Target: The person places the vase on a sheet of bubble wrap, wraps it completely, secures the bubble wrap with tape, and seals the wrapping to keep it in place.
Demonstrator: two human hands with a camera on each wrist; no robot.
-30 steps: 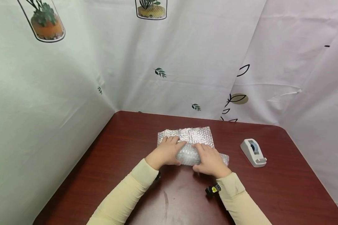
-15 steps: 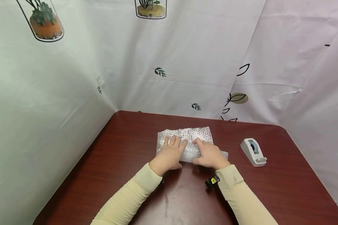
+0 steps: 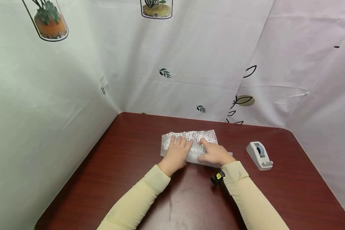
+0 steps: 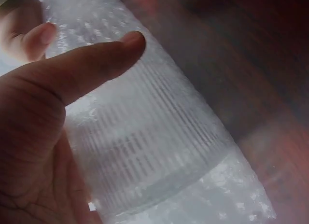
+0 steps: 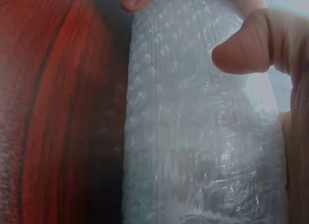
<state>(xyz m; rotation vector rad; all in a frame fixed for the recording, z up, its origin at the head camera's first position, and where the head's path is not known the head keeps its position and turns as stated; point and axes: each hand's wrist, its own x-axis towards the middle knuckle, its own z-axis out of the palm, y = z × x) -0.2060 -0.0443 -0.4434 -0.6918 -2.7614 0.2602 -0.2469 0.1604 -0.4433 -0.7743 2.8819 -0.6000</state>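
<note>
A ribbed clear glass (image 4: 135, 151) lies on its side inside bubble wrap (image 5: 188, 113). In the head view the wrapped roll sits near the middle of the table, and a flat stretch of bubble wrap (image 3: 202, 135) extends beyond it. My left hand (image 3: 176, 155) holds the roll's left part, fingers over the top and thumb along the near side. Gripping its right part is my right hand (image 3: 215, 155), whose thumb (image 5: 241, 52) presses the plastic. Some fingertips are hidden behind the roll.
A white tape dispenser (image 3: 259, 156) stands to the right on the dark red table (image 3: 132, 140). Patterned white cloth (image 3: 189, 64) hangs behind the table and at its sides. A black wrist camera (image 3: 217, 178) sits under my right wrist.
Both hands have moved slightly forward with the roll, which now covers more of the flat wrap. The left hand has shifted right and its fingers reach further over the top.
</note>
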